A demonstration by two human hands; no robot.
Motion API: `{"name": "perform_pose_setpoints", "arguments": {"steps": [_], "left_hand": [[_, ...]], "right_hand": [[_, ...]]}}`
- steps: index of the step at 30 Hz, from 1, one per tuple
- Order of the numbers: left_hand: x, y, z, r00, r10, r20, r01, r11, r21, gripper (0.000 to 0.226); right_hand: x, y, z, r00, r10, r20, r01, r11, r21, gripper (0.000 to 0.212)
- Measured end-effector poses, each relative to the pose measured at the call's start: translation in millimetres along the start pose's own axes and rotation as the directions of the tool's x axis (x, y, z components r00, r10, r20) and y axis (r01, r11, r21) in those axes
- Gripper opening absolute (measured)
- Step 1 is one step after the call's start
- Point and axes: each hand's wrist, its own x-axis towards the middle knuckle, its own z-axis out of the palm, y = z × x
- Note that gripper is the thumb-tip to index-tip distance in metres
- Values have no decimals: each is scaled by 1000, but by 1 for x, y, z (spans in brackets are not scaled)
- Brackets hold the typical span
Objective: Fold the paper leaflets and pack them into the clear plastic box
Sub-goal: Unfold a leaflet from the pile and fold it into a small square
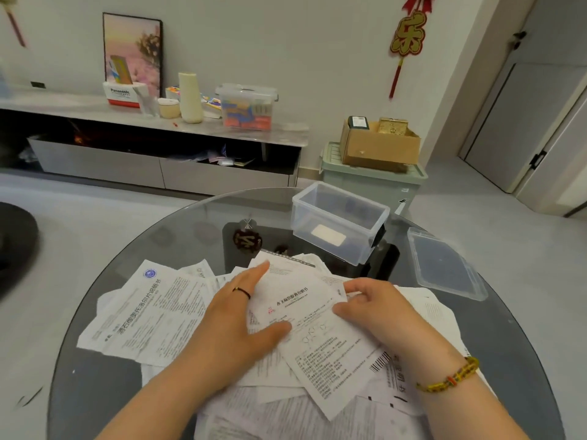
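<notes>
left hand lies flat, fingers straight, pressing the top leaflet onto the pile; right hand pinches its right edge. its long axis runs near-to-far between them; the clear plastic box stands beyond, nearer the right hand

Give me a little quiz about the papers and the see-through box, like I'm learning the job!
1. True or false: the lid is closed on the clear plastic box.
2. Which hand wears the black ring? A) left hand B) right hand C) neither
3. Fill in: the right hand's fingers pinch the edge of the top ____.

Key:
1. False. The lid lies on the glass table, to the right of the clear plastic box.
2. A.
3. leaflet.
</notes>
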Motion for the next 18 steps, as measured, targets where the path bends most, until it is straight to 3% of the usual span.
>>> {"name": "perform_pose_setpoints", "arguments": {"steps": [4,9,13,16,18], "left_hand": [[-6,0,-2,988,-96,-123,76,985,-157,65],[-14,3,8,990,-124,-72,103,964,-245,52],[-13,5,11,975,-200,-93,162,937,-309,55],[-13,-1,8,973,-210,-102,193,969,-153,67],[-14,-3,10,982,-175,-64,183,971,152,77]], "right_hand": [[-7,-4,-9,994,-36,-102,48,992,116,19],[-14,-8,-6,992,-84,-90,108,945,309,20],[-15,-9,-1,994,-84,-73,107,907,408,21],[-14,-7,0,994,-59,-92,88,932,350,24],[-12,-4,-3,995,-20,-102,33,990,135,32]]}}
